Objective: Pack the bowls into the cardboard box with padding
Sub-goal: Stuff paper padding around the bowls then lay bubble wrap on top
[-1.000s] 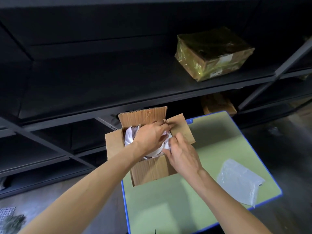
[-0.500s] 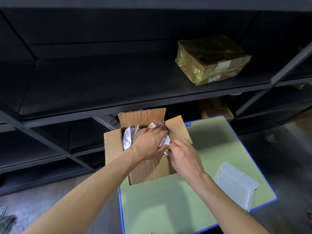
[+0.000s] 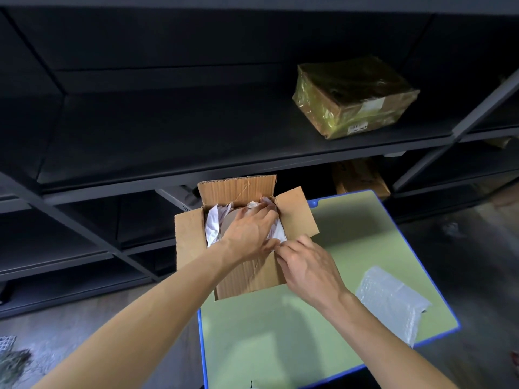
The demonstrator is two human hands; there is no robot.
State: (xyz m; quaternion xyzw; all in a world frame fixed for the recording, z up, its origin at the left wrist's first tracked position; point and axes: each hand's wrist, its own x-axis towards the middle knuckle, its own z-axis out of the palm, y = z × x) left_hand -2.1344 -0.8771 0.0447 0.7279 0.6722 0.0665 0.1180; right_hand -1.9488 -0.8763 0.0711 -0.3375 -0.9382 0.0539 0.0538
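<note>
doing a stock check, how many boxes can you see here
3: an open box on the green table, a wrapped box on the upper shelf, a brown box on the shelf below, behind the table. More may sit hidden at the far right.

A green-topped desk (image 3: pixel 280 332) with a blue rim stands on a grey concrete floor (image 3: pixel 84 310). Beyond the desk's far edge rises dark metal shelving (image 3: pixel 168 136) with slanted braces. On the shelf above and behind the desk's far right corner sits a parcel (image 3: pixel 355 96) wrapped in glossy yellowish film, with white labels on its side. One shelf lower, just behind that same corner, lies a brown carton (image 3: pixel 361 178). On the floor well left of the desk lie a white mesh scrap (image 3: pixel 7 342) and a grey-green clump (image 3: pixel 14 360).
</note>
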